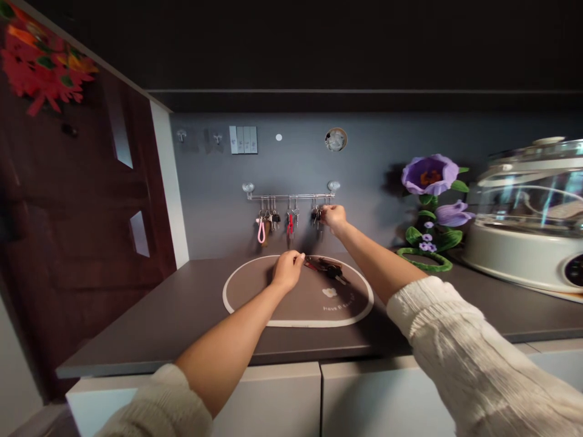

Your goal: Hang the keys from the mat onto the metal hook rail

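Observation:
A metal rail (291, 196) with hooks is fixed to the grey wall, and several key bunches hang from it. My right hand (334, 218) is closed at the rail's right end, its fingertips on a dark bunch of keys (316, 215). Low over the brown oval mat (255, 297), my left hand (288, 270) pinches the end of another bunch of keys (333, 269), which has a dark fob and a red part. Whether that bunch rests on the mat is hard to tell. Further left on the rail hang a pink loop (261, 231) and a red key piece (290, 225).
Purple knitted flowers (430, 176) stand on the dark counter (150, 309) to the right, beside a white appliance with a clear lid (528, 243). A cabinet overhangs above. Red flowers (40, 67) hang on a brown door at left. Wall switches (243, 140) sit above the rail.

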Motion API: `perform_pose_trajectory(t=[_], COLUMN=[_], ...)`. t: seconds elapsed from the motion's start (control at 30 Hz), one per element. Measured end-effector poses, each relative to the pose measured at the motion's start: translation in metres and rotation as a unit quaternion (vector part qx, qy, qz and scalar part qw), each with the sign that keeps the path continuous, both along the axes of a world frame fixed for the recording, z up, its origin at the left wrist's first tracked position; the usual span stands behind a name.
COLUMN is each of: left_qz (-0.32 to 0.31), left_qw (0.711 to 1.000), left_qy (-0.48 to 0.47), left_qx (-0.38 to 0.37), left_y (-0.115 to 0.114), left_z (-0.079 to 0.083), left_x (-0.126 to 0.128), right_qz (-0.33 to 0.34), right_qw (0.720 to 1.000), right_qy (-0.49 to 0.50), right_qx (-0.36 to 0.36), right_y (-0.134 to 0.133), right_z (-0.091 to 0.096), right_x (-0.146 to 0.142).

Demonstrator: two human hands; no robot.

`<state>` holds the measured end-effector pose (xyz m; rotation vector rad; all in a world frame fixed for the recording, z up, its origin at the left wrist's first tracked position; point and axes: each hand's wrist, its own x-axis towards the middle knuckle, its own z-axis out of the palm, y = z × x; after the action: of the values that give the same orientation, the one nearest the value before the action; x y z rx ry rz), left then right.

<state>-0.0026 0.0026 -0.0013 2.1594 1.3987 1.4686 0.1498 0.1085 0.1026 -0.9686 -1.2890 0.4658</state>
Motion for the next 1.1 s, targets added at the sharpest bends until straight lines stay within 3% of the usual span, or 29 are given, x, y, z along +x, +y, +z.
perform_pose_trajectory(t=[0.13,0.27,0.77,1.1], left_qz=[0.002,0.000,-0.001,-0.029], left_qw=[1.000,1.000,1.000,0.999], left_qy=[0.000,-0.002,-0.004,-0.020], left_qx=[-0.002,-0.004,-0.009,-0.021], left_y=[0.000,0.001,0.005,0.004], left_z=[0.000,0.000,-0.003,-0.002], left_x=[0.000,0.000,-0.002,-0.002], right_qz=[0.004,0.010,0.018,0.005], right_qw=[0.992,0.986,0.986,0.992], right_qy=[0.098,0.132,0.121,0.073], right_qx=[-0.085,-0.103,-0.110,-0.101], right_y=[-0.010,-0.017,-0.014,-0.040], right_z=[-0.002,-0.003,-0.009,-0.014], right_x=[-0.004,-0.006,-0.006,-0.005])
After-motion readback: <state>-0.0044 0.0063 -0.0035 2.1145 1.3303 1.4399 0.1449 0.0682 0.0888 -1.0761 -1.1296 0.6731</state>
